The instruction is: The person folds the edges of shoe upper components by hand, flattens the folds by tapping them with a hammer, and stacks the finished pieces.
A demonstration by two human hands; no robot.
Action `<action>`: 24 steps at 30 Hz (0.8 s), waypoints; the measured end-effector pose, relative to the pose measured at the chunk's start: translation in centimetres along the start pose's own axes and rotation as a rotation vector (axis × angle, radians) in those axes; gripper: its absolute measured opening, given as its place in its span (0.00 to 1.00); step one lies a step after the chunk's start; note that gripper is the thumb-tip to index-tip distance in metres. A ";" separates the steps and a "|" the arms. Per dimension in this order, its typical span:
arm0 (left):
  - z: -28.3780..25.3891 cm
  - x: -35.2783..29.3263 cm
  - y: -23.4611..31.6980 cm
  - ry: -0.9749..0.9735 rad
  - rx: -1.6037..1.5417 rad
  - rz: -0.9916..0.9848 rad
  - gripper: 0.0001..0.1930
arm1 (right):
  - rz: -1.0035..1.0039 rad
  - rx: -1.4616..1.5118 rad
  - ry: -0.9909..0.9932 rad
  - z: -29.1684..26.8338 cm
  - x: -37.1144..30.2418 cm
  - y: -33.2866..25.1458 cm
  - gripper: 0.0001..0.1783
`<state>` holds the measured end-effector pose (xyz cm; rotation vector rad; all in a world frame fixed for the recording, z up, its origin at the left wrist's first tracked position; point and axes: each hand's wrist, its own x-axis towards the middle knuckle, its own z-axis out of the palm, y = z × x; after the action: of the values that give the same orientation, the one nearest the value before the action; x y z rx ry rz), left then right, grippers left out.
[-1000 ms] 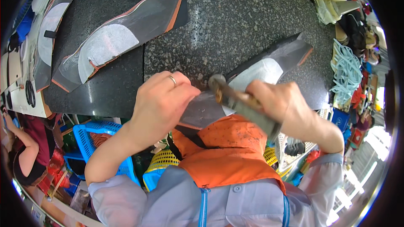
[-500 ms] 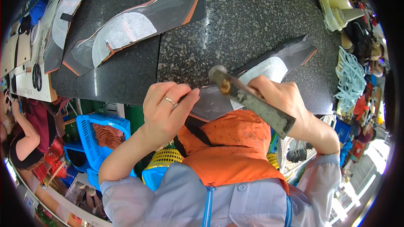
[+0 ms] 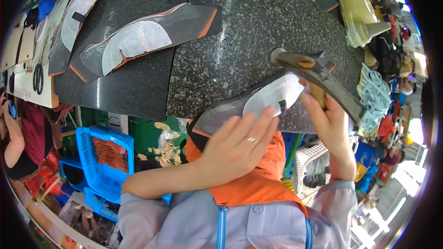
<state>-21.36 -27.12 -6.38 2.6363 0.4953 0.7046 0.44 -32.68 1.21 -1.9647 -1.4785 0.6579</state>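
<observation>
In my right hand [image 3: 330, 127] is a hammer [image 3: 339, 76], gripped by its short wooden handle, its dark metal head raised over the right end of a leather shoe-upper piece [image 3: 221, 116]. That piece is dark grey with a white rounded patch and orange-brown edges, and lies at the table's near edge. A small black tab [image 3: 283, 106] sits on the patch's near edge. My left hand [image 3: 235, 145], wearing a ring, is stretched flat with its fingertips beside the tab; I cannot tell whether they press on the leather. It holds nothing.
Similar upper pieces lie on the speckled stone table [image 3: 244, 32] at left [image 3: 138, 41] and far right. A yellowish container [image 3: 357, 7] and light-blue strips [image 3: 376, 97] stand at the right. Below the table are a blue basket [image 3: 104, 166] and a white basket [image 3: 307, 161]. Another person's arm [image 3: 14, 140] shows at left.
My left hand has moved right and flattened out, its fingers no longer curled. The hammer has shifted right and away from me. A black tab now shows on the patch's edge.
</observation>
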 end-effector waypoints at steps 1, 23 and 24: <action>1.7 0.3 0.7 0.015 -0.089 -0.002 0.20 | -0.010 -0.010 -0.003 -0.8 -0.3 -0.3 0.15; 2.1 4.7 0.8 -0.098 0.012 -0.139 0.37 | -0.172 -0.214 0.146 -1.0 -0.2 6.0 0.16; 2.0 5.6 0.1 -0.083 0.044 -0.117 0.37 | -0.100 -0.229 0.236 -1.6 -0.2 6.8 0.18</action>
<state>-15.72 -25.31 -5.67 2.6390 0.6416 0.5522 6.04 -34.59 -2.47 -2.0393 -1.5460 0.2113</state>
